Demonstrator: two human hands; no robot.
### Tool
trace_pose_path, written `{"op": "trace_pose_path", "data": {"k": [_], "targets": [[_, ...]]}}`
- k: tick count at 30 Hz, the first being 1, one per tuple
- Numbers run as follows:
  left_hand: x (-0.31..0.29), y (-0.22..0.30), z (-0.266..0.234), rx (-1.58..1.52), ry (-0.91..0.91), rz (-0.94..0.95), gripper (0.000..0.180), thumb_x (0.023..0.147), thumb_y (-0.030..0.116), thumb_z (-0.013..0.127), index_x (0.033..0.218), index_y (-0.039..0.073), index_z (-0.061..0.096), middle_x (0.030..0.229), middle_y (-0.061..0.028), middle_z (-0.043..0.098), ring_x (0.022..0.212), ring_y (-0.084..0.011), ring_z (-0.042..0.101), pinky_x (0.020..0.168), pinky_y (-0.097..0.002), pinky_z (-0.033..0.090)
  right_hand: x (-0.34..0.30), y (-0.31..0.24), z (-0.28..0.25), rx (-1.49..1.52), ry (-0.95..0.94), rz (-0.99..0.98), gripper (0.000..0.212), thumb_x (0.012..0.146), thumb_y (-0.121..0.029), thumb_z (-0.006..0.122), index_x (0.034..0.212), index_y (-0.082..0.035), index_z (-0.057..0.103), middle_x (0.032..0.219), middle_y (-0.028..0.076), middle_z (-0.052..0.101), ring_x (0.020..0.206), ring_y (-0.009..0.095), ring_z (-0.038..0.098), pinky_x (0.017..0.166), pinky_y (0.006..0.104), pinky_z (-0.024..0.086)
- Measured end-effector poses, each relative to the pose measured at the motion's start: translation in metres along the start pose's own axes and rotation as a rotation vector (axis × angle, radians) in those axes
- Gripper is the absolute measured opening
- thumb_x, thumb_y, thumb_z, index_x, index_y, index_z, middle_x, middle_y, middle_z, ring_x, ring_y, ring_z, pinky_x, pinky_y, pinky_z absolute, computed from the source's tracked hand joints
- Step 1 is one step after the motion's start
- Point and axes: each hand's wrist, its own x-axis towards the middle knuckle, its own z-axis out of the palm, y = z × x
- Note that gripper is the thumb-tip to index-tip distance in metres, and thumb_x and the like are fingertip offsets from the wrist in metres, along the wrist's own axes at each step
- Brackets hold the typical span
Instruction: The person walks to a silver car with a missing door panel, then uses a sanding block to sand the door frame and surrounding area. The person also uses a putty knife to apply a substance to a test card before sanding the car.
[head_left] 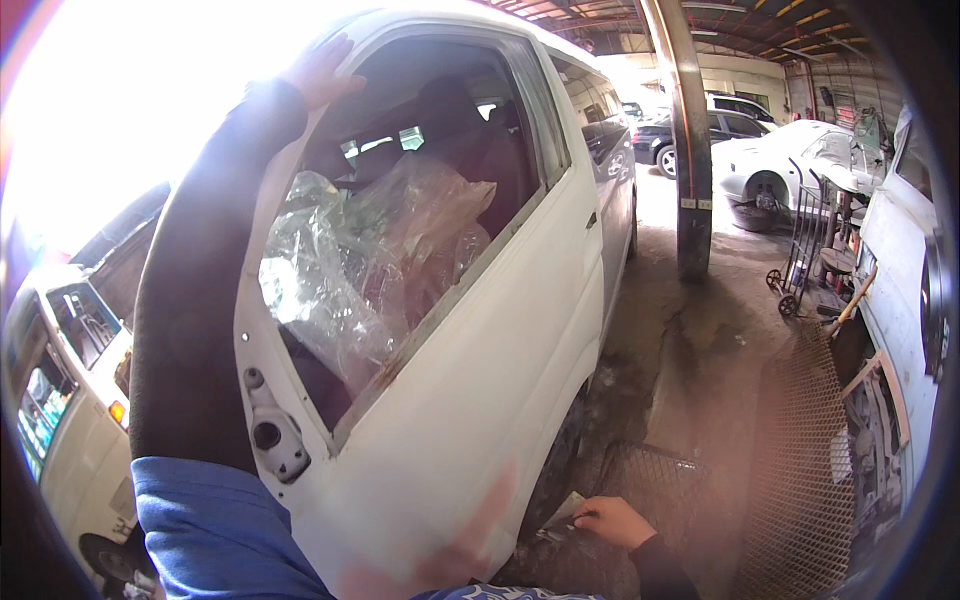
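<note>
A white van stands in front of me, its front door showing a window opening without glass. High on the van's front pillar, my left hand rests with its fingers stretched out along the frame. My left arm reaches up across the front of the door. Low down by the door's bottom edge, my right hand pinches a small thin pale sheet; its exact kind is hard to make out. Crumpled clear plastic sheeting covers the seats inside the van.
To the right lie a metal mesh panel and a hand truck. A post rises beside the van. Farther back are a dark car and a white car body. Another white van stands at left.
</note>
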Motion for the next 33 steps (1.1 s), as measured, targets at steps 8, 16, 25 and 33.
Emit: {"op": "trace_pose_path", "data": {"k": [8,16,25,33], "targets": [[0.099,0.013,-0.003,-0.066,-0.053,-0.015,0.084,0.086,0.056,0.056,0.153,0.011,0.037,0.159,-0.0126,0.035,0.15,-0.0304,0.027,0.122,-0.0503,0.021,-0.003,-0.024,-0.001,0.022,0.095,0.25,0.026,0.09,-0.021,0.069,0.108,-0.003,0.072,0.102,0.016,0.073,0.096,0.031,0.07,0.086,0.0379,0.053],[0.095,0.012,0.01,-0.136,0.225,0.075,0.07,0.085,0.054,0.061,0.135,0.005,0.058,0.144,-0.0152,0.052,0.137,-0.0318,0.045,0.111,-0.045,0.04,-0.02,-0.042,0.015,0.02,0.024,0.277,0.026,0.091,-0.022,0.069,0.109,-0.003,0.072,0.104,0.016,0.073,0.097,0.031,0.07,0.087,0.0381,0.053],[0.036,0.013,-0.013,0.107,-0.043,0.038,0.094,0.086,0.068,0.052,0.159,0.013,0.028,0.166,-0.0071,0.023,0.153,-0.0378,0.012,0.125,-0.0497,0.015,-0.024,-0.048,0.024,-0.071,0.001,0.048,0.023,0.091,-0.021,0.067,0.105,-0.004,0.072,0.1,0.015,0.071,0.095,0.033,0.068,0.083,0.039,0.053],[-0.019,0.012,-0.018,-0.112,-0.034,-0.028,0.092,0.087,0.061,0.061,0.157,0.01,0.031,0.164,-0.0128,0.024,0.154,-0.0381,0.012,0.124,-0.051,0.021,-0.07,-0.042,0.035,-0.031,0.005,0.059,0.022,0.09,-0.02,0.069,0.105,-0.004,0.071,0.098,0.015,0.071,0.093,0.032,0.068,0.082,0.0391,0.053]]}}
